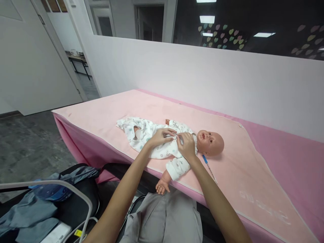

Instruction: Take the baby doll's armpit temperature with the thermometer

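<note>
A baby doll (214, 143) lies on its back with its head to the right, dressed in a white printed romper (149, 130). Both my hands meet over its chest. My left hand (162, 137) pinches the romper's front with thumb and fingertips. Right beside it, my right hand (186, 144) is closed on the same fabric, its fingertips almost touching the left ones. What exactly lies between the fingertips is too small to make out. One doll arm (164, 183) hangs over the table's near edge. By the doll's head lies a thin, blue-capped thermometer (209, 168).
A pale pink cloth (96, 113) covers the table, over a darker pink one (291, 145). A white wall (202, 77) runs behind it. At lower left stands a black chair (81, 192) with grey clothing (27, 209), a white device and a cable.
</note>
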Tool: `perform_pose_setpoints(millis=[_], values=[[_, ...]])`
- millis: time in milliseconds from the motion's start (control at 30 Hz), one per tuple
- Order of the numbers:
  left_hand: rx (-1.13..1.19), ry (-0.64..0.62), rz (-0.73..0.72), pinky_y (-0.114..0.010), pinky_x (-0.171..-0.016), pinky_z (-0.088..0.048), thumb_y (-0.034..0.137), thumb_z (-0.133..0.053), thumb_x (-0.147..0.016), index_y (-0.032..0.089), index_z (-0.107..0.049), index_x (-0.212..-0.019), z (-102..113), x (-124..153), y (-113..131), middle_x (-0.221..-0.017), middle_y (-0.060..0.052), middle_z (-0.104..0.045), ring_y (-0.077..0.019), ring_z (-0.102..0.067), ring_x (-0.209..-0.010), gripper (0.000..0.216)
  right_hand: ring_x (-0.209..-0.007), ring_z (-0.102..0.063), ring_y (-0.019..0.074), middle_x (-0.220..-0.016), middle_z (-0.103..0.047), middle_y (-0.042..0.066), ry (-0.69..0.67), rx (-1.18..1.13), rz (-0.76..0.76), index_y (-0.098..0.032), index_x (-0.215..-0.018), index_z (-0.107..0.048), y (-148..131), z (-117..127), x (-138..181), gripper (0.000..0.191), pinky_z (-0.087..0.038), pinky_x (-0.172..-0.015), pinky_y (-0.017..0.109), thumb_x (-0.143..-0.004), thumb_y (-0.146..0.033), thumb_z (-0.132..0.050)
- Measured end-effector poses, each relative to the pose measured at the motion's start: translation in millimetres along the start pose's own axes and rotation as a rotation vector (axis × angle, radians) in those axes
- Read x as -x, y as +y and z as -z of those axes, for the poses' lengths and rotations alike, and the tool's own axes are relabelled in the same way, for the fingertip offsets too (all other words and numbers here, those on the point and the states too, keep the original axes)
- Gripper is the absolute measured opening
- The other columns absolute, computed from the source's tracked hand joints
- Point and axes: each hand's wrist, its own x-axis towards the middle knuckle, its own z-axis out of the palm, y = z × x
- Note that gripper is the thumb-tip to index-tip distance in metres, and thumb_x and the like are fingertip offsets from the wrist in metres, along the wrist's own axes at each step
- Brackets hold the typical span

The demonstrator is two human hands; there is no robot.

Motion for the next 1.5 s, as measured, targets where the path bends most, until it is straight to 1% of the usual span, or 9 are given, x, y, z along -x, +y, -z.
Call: perform_pose_setpoints(millis=[433, 533, 633, 700, 767, 867, 1033, 1167, 1500], values=[[0.073, -0.006, -0.010, -0.030, -0.085, -0.044, 0.030, -0.065, -0.075, 0.013, -0.067, -0.084, 1.0, -2.9, 0.1, -0.093, -0.009, -0.065, -0.0187, -0.060, -0.091, 0.020, -0.086, -0.054, 0.0203, -0.087, -0.064, 0.005, -0.039, -0.004, 0.044, -0.017, -0.091, -0.058, -2.6, 3.7, -0.8, 0.012, -0.036, -0.083, 0.034, -0.083, -0.024, -0.053], [0.084, 0.074, 0.017, -0.030, -0.082, -0.045, 0.030, -0.064, -0.075, 0.013, -0.067, -0.086, 0.2, -3.3, -2.6, -0.089, -0.008, -0.065, -0.0180, -0.060, -0.087, 0.020, -0.087, -0.055, 0.0209, -0.089, -0.064, 0.005, -0.068, 0.007, 0.050, -0.017, -0.094, -0.058, -1.3, 4.6, -1.0, 0.016, -0.037, -0.085, 0.035, -0.078, -0.020, -0.055], [0.106, 0.251, 0.051, -0.029, -0.078, -0.046, 0.031, -0.064, -0.074, 0.014, -0.066, -0.084, 3.1, -0.5, -3.5, -0.085, -0.006, -0.065, -0.0170, -0.059, -0.082, 0.020, -0.088, -0.055, 0.0209, -0.090, -0.065, 0.006, -0.059, 0.065, 0.077, -0.016, -0.095, -0.058, -4.0, 4.5, -2.1, 0.017, -0.037, -0.086, 0.037, -0.080, -0.018, -0.052], [0.165, 0.379, 0.069, -0.029, -0.077, -0.047, 0.032, -0.063, -0.074, 0.014, -0.066, -0.084, 7.3, 5.9, -1.8, -0.085, -0.005, -0.066, -0.0168, -0.060, -0.081, 0.020, -0.093, -0.054, 0.0215, -0.097, -0.065, 0.008, -0.052, 0.138, 0.152, -0.015, -0.099, -0.058, -9.3, 2.9, -3.0, 0.019, -0.035, -0.093, 0.039, -0.083, -0.016, -0.047], [0.182, 0.421, 0.091, -0.031, -0.079, -0.047, 0.034, -0.061, -0.077, 0.015, -0.066, -0.084, 11.6, 16.4, 1.2, -0.087, -0.006, -0.066, -0.0173, -0.060, -0.082, 0.022, -0.102, -0.052, 0.0222, -0.107, -0.063, 0.010, -0.059, 0.193, 0.253, -0.014, -0.106, -0.056, -16.0, -0.4, -3.4, 0.023, -0.030, -0.100, 0.042, -0.087, -0.016, -0.043], [0.009, 0.337, 0.076, -0.032, -0.084, -0.046, 0.033, -0.061, -0.078, 0.015, -0.067, -0.085, 14.7, 34.6, 5.6, -0.091, -0.007, -0.066, -0.0190, -0.060, -0.089, 0.021, -0.108, -0.050, 0.0220, -0.113, -0.061, 0.010, -0.102, 0.195, 0.344, -0.014, -0.109, -0.056, -23.6, -6.0, -2.3, 0.024, -0.028, -0.103, 0.042, -0.091, -0.020, -0.041], [-0.225, 0.252, -0.031, -0.033, -0.091, -0.043, 0.029, -0.061, -0.079, 0.018, -0.069, -0.090, 14.4, 47.6, 6.6, -0.108, -0.010, -0.061, -0.0214, -0.056, -0.104, 0.018, -0.100, -0.054, 0.0193, -0.102, -0.065, 0.007, -0.149, 0.104, 0.245, -0.017, -0.096, -0.059, -22.3, -8.7, -0.8, 0.021, -0.031, -0.101, 0.039, -0.093, -0.026, -0.041], [-0.288, 0.194, -0.016, -0.036, -0.095, -0.042, 0.026, -0.062, -0.077, 0.020, -0.069, -0.095, 15.5, 45.6, 6.1, -0.111, -0.010, -0.060, -0.0228, -0.055, -0.106, 0.021, -0.103, -0.054, 0.0188, -0.107, -0.064, 0.007, -0.138, 0.063, 0.169, -0.016, -0.105, -0.056, -18.8, -8.7, -1.0, 0.023, -0.030, -0.101, 0.040, -0.093, -0.027, -0.040], [-0.271, 0.117, 0.033, -0.039, -0.094, -0.043, 0.031, -0.065, -0.074, 0.020, -0.070, -0.094, 20.9, 42.1, 7.2, -0.106, -0.009, -0.063, -0.0234, -0.057, -0.103, 0.024, -0.089, -0.054, 0.0153, -0.087, -0.064, 0.003, -0.160, -0.004, 0.134, -0.019, -0.085, -0.054, -18.5, -8.1, -0.6, 0.013, -0.031, -0.097, 0.034, -0.091, -0.023, -0.044]])
